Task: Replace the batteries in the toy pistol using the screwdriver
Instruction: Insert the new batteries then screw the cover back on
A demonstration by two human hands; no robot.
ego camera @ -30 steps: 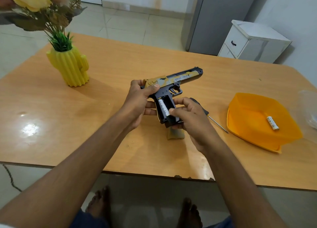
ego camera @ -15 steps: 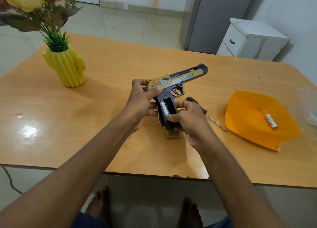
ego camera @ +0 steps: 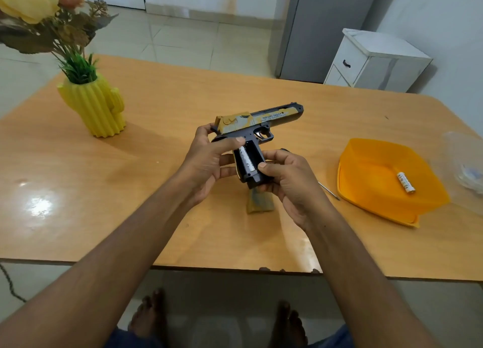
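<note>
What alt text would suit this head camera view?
Both hands hold a toy pistol above a wooden table, its grip compartment open with one battery inside. Another battery lies in an orange tray to the right.

Bright, even indoor light. Strong glare patch on the table (ego camera: 39, 206) at left; soft shadows beside the vase (ego camera: 96, 107) and under the hands. Wide-angle bending at edges. Slightly soft overall, flowers (ego camera: 28, 0) blurred near the corner.
</note>
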